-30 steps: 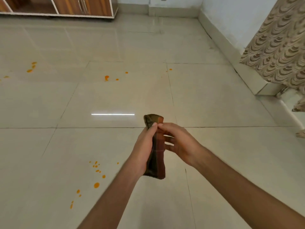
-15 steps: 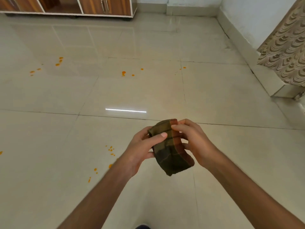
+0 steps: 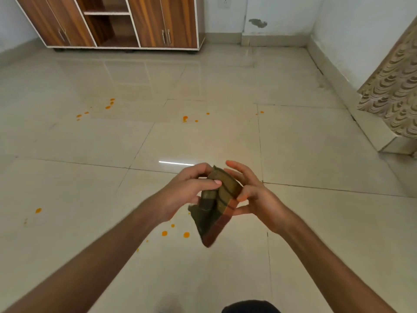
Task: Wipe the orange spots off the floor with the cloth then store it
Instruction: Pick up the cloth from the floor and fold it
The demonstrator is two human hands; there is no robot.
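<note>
Readable text: none | labels: none | brands: none | numbers: none | signs: none | checked: cloth [image 3: 216, 206], cabinet [image 3: 158, 21], floor [image 3: 316, 222], wall [image 3: 282, 10]

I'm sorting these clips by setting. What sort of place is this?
Most likely a room in a home, sparsely furnished. A wooden cabinet stands against the far wall, a patterned curtain hangs at the right, and the tiled floor is glossy and flecked with orange spots.
</note>
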